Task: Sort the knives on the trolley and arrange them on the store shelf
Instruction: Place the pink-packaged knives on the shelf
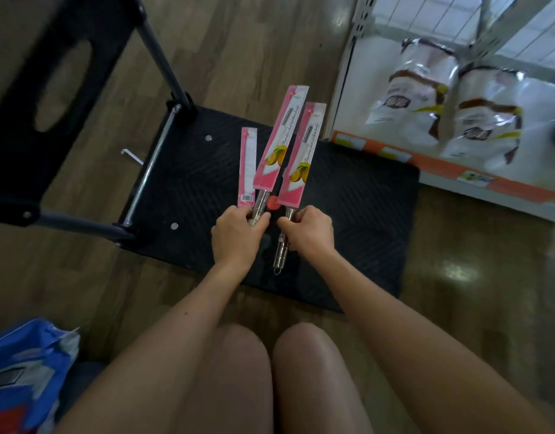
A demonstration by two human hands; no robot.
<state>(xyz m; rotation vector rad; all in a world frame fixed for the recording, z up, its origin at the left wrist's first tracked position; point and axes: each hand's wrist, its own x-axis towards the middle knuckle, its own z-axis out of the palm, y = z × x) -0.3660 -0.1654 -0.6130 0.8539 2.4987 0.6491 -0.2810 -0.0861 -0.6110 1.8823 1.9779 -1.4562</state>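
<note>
knives feel light and stiff; left hand clamps 2 handles, right hand pinches 1 steel handle below its slick sleeve.

The person is crouching, both bare knees showing near at the bottom, close together. Both bare forearms are reaching forward and converging toward the middle. The left hand is curling shut, knuckles up, fingers wrapped around what it is holding. The right hand is closing likewise just beside it, thumb and fingertips pinching at its far-left edge. The two hands are nearly touching.
</note>
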